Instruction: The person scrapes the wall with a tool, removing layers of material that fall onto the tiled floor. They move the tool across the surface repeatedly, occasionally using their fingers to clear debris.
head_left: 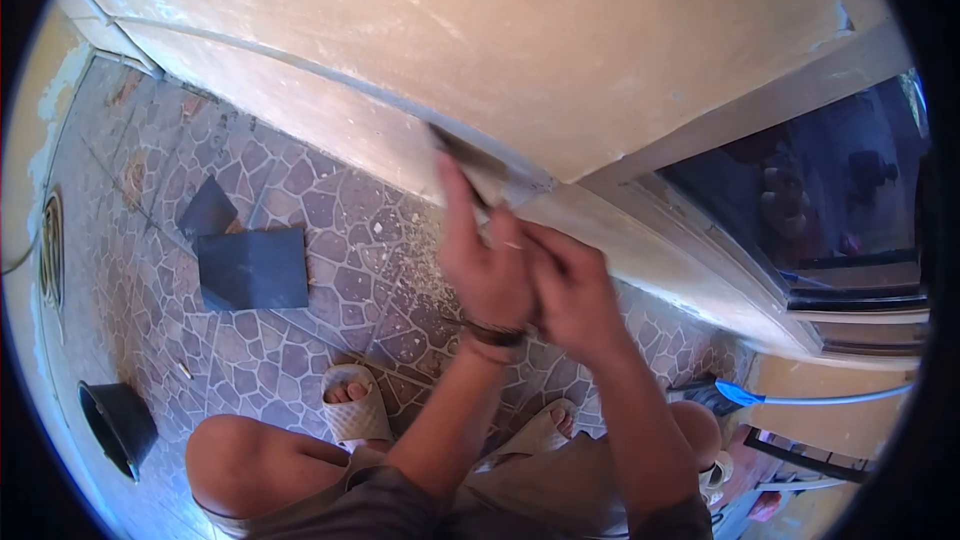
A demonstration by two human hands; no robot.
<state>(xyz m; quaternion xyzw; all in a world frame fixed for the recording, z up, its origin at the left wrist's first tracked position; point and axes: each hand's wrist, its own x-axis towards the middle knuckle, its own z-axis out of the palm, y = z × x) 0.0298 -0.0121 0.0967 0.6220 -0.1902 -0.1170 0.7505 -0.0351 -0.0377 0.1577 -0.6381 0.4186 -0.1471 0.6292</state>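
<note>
Holding blurred tool (464,164), both hands (490,275) (580,305), beside ledge (350,82)

No text, label, brand, number or sign can be read (not even a stray letter).
</note>
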